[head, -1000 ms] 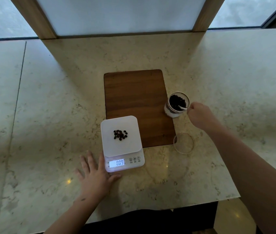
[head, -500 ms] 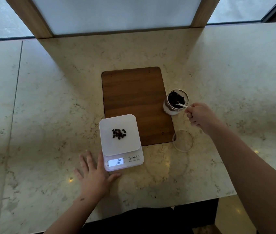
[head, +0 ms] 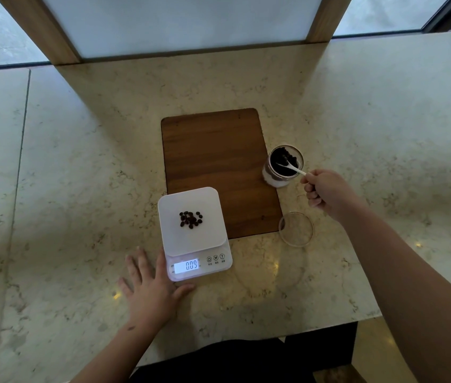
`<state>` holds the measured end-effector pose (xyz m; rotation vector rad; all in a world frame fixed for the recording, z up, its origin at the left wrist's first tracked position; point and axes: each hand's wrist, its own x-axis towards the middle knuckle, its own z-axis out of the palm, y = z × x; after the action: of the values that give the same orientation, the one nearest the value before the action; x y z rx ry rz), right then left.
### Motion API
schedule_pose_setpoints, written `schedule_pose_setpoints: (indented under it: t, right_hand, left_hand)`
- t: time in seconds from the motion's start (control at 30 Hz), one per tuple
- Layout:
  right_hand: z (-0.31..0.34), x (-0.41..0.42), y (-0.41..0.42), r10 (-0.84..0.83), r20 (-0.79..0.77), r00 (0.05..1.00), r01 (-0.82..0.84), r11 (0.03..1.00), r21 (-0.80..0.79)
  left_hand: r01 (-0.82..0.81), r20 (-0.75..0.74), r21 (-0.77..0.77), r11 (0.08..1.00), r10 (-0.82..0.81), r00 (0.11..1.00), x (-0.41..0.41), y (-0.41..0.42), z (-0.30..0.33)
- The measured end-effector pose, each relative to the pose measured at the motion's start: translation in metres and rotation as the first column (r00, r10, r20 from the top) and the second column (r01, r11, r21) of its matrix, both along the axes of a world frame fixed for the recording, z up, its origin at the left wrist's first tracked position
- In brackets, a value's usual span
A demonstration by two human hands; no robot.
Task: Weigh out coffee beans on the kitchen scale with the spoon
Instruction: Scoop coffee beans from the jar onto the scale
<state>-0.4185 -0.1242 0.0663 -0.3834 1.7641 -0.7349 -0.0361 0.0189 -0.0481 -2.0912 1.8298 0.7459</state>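
Note:
A white kitchen scale [head: 213, 244] sits on the marble counter with a small heap of coffee beans [head: 190, 219] on its platform; its lit display reads 009. My left hand [head: 152, 288] lies flat on the counter, fingers spread, touching the scale's front left corner. A glass jar [head: 272, 179] holding dark beans stands at the right edge of the wooden board. My right hand [head: 327, 193] grips the handle of a white spoon [head: 290, 167], whose bowl is over the beans inside the jar's mouth.
A brown wooden board [head: 213, 156] lies behind the scale. The jar's clear round lid [head: 296, 229] rests on the counter below my right hand. The counter's front edge [head: 329, 326] runs close to my body. Wooden frame posts [head: 53, 34] stand at the back.
My right hand has drawn back to the right of the jar, so the spoon's handle shows more. The left hand, scale and its reading are unchanged.

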Motion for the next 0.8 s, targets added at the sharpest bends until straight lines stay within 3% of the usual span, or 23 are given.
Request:
schedule_pose_setpoints:
  t: [0.8]
  right_hand:
    - [-0.008,-0.013,0.013,0.005,-0.074,0.997,-0.009,0.999,-0.048]
  left_hand:
    - [-0.005,-0.007,-0.001,1.0,0.005,1.0,-0.001,0.0,0.001]
